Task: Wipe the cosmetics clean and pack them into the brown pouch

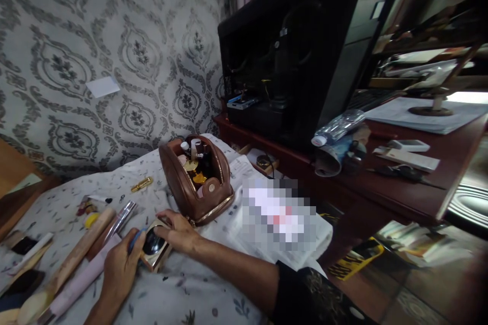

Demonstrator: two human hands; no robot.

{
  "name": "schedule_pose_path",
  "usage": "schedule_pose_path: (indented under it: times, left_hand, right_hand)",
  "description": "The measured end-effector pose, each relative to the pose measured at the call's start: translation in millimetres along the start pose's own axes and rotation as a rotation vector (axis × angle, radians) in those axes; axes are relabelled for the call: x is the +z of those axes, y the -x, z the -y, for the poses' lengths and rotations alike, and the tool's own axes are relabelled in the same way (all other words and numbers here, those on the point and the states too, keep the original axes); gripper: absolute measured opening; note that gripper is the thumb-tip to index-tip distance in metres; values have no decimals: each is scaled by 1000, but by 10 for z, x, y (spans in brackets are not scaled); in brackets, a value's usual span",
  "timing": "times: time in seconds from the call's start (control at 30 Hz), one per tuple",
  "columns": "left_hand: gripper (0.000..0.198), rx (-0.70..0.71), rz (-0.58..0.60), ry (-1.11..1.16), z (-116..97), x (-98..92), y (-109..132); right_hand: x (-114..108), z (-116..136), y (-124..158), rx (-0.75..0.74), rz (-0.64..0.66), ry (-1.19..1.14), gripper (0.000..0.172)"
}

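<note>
My left hand (121, 263) closes on the near left side of a gold square case (153, 245) with a round, glossy black top. Something blue (134, 242) shows by its thumb, too small to name. My right hand (178, 232) grips the same case from the far right side, fingers bent over its edge. Just beyond stands an unzipped brown cosmetic bag (179, 183), with several bottles and gold-coloured items inside. A pink tube (86, 277) and a long tan stick-like item (82, 249) lie left of my hands. A small gold item (142, 184) rests near the bag.
The floral bedsheet (213, 289) carries more cosmetics at the left. A plastic-wrapped package (320, 233), partly blurred, lies right of the bag. Behind stand a large black screen (267, 51) and a dark red desk (412, 188) bearing a clear plastic bottle (339, 127).
</note>
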State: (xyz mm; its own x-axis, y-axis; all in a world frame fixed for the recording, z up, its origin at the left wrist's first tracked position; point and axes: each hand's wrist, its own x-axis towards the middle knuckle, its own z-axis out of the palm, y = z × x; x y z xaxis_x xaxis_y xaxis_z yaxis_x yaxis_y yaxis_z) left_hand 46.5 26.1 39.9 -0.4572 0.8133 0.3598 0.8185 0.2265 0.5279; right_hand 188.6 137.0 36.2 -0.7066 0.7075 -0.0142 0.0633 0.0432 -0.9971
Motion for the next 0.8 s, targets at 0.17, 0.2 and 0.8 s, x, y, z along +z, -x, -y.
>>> schedule_pose_path:
  times: [0.17, 0.2, 0.8]
  left_hand:
    - [49, 73, 0, 104, 23, 28, 5]
    - [50, 86, 7, 130, 28, 38, 3]
    - [48, 5, -32, 64, -17, -25, -9]
  right_hand:
    - [40, -65, -39, -12, 10, -85, 43]
    - [48, -78, -43, -17, 13, -104, 43]
    - [24, -33, -16, 30, 5, -181, 32]
